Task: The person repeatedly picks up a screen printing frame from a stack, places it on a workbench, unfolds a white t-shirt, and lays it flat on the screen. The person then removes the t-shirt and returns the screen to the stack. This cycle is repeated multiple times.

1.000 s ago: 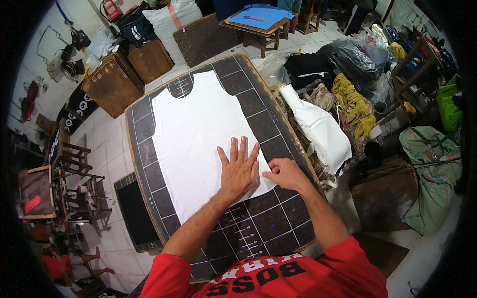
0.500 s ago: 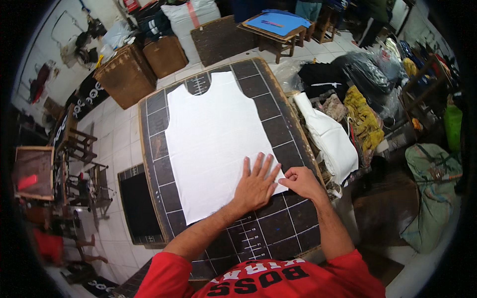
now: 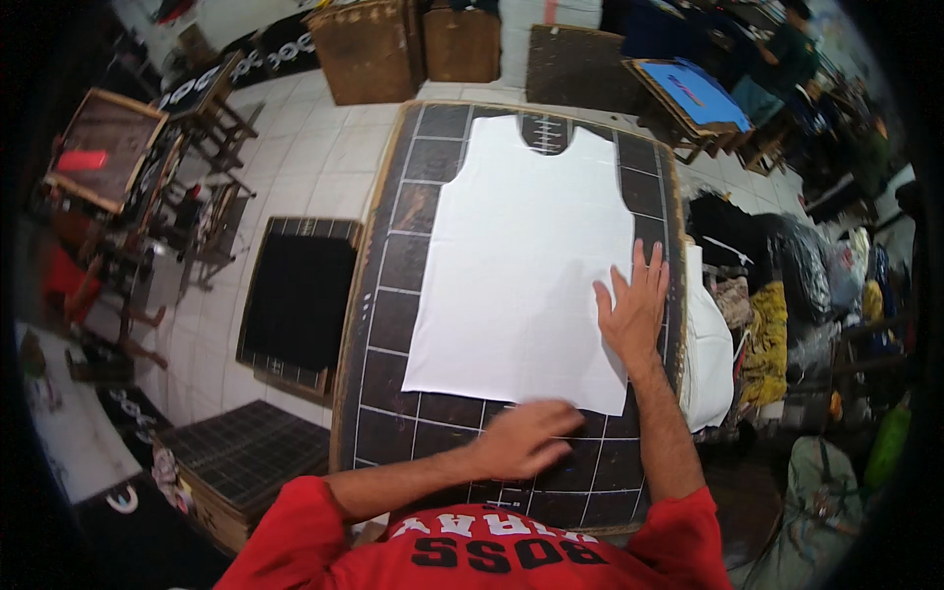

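Note:
A white shirt panel (image 3: 521, 265), cut with a neck scoop and armholes, lies flat on a dark board (image 3: 388, 334) marked with white grid lines. My right hand (image 3: 634, 310) is open, its fingers spread flat over the panel's right side edge and the board beside it. Just below the bottom hem, my left hand (image 3: 526, 438) hovers or rests over the board, blurred by motion. Its thumb stands apart from the fingers and nothing shows in it. Through the neck opening, ruler-like marks on the board are visible.
Folded black fabric (image 3: 300, 300) lies on a lower gridded board at left. White cloth (image 3: 708, 344) and a yellow cloth (image 3: 765, 344) are heaped along the right edge. Behind stand wooden boxes (image 3: 369, 49) and a small table with blue fabric (image 3: 693, 93). A person (image 3: 787, 59) is at far right.
My view has shifted, and the panel now lies straighter in it. My right hand has gone from pinching near the lower right corner to lying spread higher up. My left hand has left the panel for below its hem.

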Available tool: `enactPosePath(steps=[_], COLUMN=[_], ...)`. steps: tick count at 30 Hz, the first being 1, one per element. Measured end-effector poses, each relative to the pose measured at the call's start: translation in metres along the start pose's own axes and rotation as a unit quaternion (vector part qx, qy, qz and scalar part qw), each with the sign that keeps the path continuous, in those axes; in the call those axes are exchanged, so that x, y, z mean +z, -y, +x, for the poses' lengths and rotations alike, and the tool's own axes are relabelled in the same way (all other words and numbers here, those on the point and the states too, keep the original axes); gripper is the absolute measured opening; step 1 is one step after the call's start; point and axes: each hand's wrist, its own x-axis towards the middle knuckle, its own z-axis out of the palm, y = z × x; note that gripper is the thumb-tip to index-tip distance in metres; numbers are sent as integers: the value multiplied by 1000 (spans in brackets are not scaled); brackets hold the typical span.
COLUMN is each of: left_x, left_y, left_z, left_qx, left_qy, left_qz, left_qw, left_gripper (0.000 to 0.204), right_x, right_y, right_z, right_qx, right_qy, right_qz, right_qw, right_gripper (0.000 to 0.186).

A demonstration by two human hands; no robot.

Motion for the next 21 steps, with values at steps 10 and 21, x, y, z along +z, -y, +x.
enactPosePath(steps=[10, 21], left_x=[-129, -125], left_y=[70, 98], left_z=[-45, 1], left_qx=[-278, -304], left_qy=[-394, -409], left_qz=[364, 383], left_qw=[797, 770], left_gripper=[30, 17], right_x=[104, 113], right_y=[97, 144], right_z=[137, 140], right_qx=[-143, -216], right_qy=[18, 39], right_qz=[113, 83], right_qw=[983, 972], right_gripper=[58, 55])
